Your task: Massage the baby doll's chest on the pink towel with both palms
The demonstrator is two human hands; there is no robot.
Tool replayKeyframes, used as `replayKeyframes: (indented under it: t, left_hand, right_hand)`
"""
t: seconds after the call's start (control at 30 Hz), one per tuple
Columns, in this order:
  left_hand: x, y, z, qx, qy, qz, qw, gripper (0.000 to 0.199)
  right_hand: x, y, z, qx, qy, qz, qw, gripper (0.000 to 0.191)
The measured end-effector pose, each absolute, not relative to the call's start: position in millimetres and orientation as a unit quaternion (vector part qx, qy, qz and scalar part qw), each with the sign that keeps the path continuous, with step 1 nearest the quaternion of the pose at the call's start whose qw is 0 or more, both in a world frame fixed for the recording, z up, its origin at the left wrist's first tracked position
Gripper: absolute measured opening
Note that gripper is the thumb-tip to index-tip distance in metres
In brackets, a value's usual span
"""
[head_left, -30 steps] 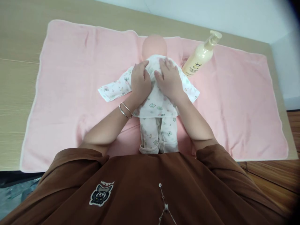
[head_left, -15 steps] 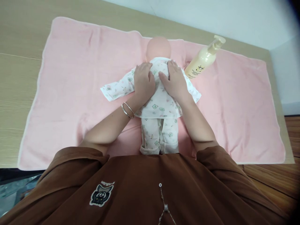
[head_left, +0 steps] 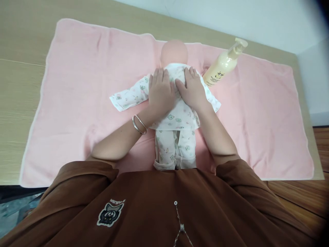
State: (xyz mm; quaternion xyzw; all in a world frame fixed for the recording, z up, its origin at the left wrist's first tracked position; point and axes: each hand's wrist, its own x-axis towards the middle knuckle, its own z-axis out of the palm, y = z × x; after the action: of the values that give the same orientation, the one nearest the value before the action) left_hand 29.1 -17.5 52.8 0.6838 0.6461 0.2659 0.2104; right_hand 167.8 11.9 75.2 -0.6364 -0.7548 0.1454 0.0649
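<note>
A: Start with the left hand (head_left: 161, 92). Holding or touching?

B: Touching only: lying palm down on the printed top (head_left: 177, 73), with fingers straight and slightly parted.

A: And the right hand (head_left: 194, 90)?

B: Also resting palm down on the printed top, with fingers close together and thumb held out toward the left hand.

A: Where to look for the doll (head_left: 180, 119)?

B: Under both hands, stretched out on the pink blanket (head_left: 74, 85). Lying with head (head_left: 174, 53) away from the brown shirt (head_left: 149, 202) and trousers (head_left: 166, 147) close to it.

A: And farther out?

B: Find a pump bottle (head_left: 221, 68) on the pink blanket, near the right hand. Then, under the pink blanket, the worktop (head_left: 20, 99); behind, a pale wall (head_left: 213, 15); at lower right, a wooden floor (head_left: 303, 195).
</note>
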Motion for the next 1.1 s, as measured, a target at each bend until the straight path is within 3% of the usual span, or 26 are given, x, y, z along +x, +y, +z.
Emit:
replayKeyframes:
  t: [0.13,0.27,0.43,0.57,0.77,0.93,1.1]
  left_hand:
    - [31.7,-22.2,50.5,0.699,0.604,0.304,0.231,0.056]
    - [19.9,-3.4,56.5,0.688,0.63,0.252,0.257,0.054]
    - [21.8,-8.7,75.3,0.69,0.673,0.177,0.2,0.059]
    - [37.2,-36.2,83.8,0.731,0.649,0.14,0.161,0.063]
    - [34.5,-33.6,88.0,0.735,0.637,0.145,0.182,0.06]
    - [20.4,-10.5,78.9,0.693,0.667,0.187,0.202,0.059]
    - [35.3,-30.3,71.2,0.691,0.659,0.23,0.186,0.06]
  right_hand:
    - [168.7,6.7,66.1,-0.626,-0.768,0.108,0.085,0.067]
    - [149.0,-28.6,83.6,-0.624,-0.773,0.089,0.077,0.061]
    - [144.6,-39.7,105.9,-0.605,-0.791,0.079,0.039,0.051]
    - [167.8,-5.4,93.5,-0.614,-0.773,0.138,0.083,0.038]
    - [164.1,-10.0,87.7,-0.635,-0.765,0.094,0.061,0.054]
    - [147.4,-44.2,116.7,-0.619,-0.779,0.096,0.017,0.042]
    - [168.4,-1.6,87.9,-0.653,-0.735,0.136,0.122,0.048]
